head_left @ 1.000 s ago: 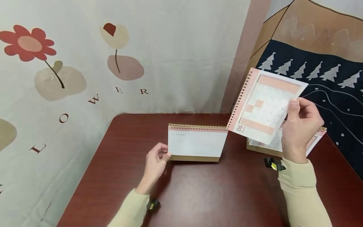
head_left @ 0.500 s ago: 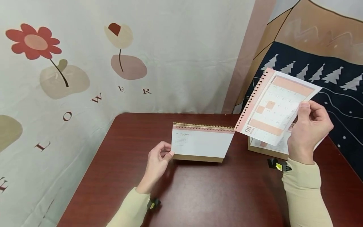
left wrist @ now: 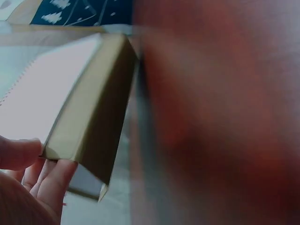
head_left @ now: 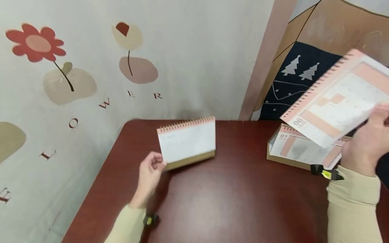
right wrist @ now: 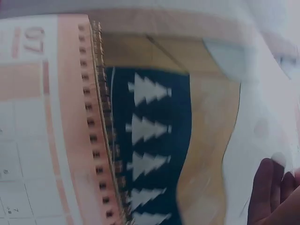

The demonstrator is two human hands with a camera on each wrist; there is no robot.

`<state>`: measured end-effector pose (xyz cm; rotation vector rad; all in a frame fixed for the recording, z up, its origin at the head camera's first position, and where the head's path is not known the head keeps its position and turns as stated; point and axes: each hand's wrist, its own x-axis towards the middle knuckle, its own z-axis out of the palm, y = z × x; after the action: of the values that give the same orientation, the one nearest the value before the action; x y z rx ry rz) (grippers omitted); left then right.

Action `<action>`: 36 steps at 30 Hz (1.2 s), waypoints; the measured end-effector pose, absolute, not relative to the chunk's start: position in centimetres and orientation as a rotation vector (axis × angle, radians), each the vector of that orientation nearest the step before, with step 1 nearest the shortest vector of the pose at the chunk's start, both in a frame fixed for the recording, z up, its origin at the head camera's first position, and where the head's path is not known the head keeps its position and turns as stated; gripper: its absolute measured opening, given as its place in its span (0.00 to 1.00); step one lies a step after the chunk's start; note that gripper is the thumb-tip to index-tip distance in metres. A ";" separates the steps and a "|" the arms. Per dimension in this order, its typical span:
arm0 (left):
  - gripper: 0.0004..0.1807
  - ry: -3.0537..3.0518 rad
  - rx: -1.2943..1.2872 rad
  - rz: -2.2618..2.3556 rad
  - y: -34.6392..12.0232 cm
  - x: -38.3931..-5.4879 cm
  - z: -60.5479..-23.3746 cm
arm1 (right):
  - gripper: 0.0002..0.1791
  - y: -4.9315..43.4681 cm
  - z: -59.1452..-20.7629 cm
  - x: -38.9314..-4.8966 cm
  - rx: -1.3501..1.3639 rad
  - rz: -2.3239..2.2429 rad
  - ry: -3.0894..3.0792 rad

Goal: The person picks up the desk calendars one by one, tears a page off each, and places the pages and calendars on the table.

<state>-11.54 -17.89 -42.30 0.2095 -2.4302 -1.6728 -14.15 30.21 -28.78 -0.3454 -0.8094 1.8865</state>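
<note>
A loose calendar page marked 06 [head_left: 340, 101], pink-edged with a row of binding holes, hangs tilted in the air at the right of the head view. My right hand [head_left: 369, 141] pinches it by its lower right edge. At the lower left corner of a desk calendar [head_left: 188, 141] my left hand [head_left: 151, 175] holds on, thumb in front and fingers behind. This calendar has a white page, a coil along the top and a brown cardboard stand [left wrist: 89, 103]. Below the loose page stands a second desk calendar [head_left: 297, 148] showing 07, partly hidden by the page and right hand.
Both calendars are over a dark red-brown table [head_left: 231, 195]. Behind it hangs a pale curtain [head_left: 194, 67] with printed flowers and letters. A dark blue cloth with white trees [head_left: 291, 65] hangs at the back right.
My right hand has carried the loose page right and up, away from the left calendar's coil. My left hand has shifted left, turning its calendar. More of the 07 calendar shows.
</note>
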 end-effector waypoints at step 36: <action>0.08 -2.452 0.158 -1.646 -17.4 -13.9 -42.3 | 0.07 20.6 -35.4 -10.1 0.126 1.113 -1.904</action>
<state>-13.93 -17.41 -42.32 0.1577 -2.4516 -1.6464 -10.09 20.59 -35.41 0.1257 -1.9038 1.1128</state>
